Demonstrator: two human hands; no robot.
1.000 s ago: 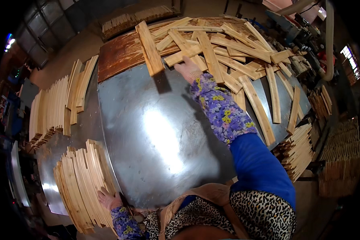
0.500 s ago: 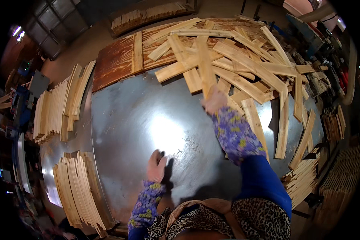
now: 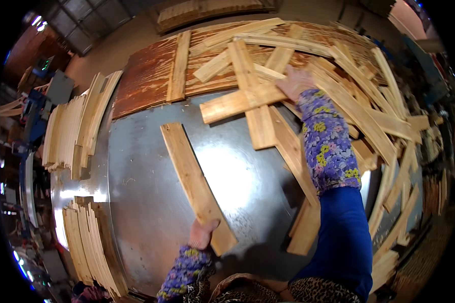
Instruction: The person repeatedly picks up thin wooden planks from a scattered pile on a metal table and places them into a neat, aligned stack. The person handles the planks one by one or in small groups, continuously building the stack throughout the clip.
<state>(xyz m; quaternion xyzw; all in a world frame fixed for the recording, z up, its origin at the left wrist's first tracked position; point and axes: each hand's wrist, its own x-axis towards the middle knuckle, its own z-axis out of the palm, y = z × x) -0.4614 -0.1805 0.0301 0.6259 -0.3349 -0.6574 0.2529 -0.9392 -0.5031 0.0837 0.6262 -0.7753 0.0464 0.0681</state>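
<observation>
A pale wooden board [image 3: 192,174] lies slantwise over the metal tabletop [image 3: 136,177], and my left hand [image 3: 203,235] is closed around its near end, thumb on top. Farther off, my right hand [image 3: 294,85] has hold of the right end of another wooden board [image 3: 242,105]. That board crosses over a third plank [image 3: 253,96] at the edge of a loose heap of boards [image 3: 359,111]. Part of my right fingers is hidden behind the hand.
Several boards stand in neat rows at the left, a far stack [image 3: 68,131] and a nearer stack [image 3: 93,242]. A worn brown plywood sheet [image 3: 146,76] covers the table's far side, with a single board [image 3: 178,65] across it. More wood is stacked beyond the table [image 3: 207,10].
A board from the heap has come toward me, and my left hand, empty before, now grips it. My right hand has let it go and moved farther away to another board.
</observation>
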